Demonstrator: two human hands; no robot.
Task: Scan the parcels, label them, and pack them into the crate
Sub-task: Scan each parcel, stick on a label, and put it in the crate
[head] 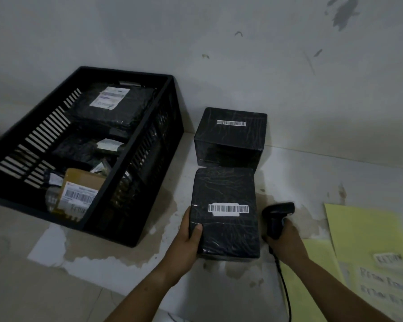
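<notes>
A black wrapped parcel [226, 191] with a white barcode sticker lies on the floor in the middle. My left hand [189, 238] grips its near left corner, thumb on top. My right hand [286, 240] holds a black corded barcode scanner [277, 214] just right of that parcel, its head pointing left. A second black parcel [230, 135] with a barcode strip stands behind the first, against the wall. The black slatted crate [135, 182] sits at the left and holds several parcels, among them a brown box [79, 194] with a label.
Yellow label sheets [368, 235] with handwritten stickers lie on the floor at the right. The scanner's cable [286, 291] trails toward the bottom edge. The grey wall [219, 43] closes off the back. The floor [116, 263] between crate and hands is stained.
</notes>
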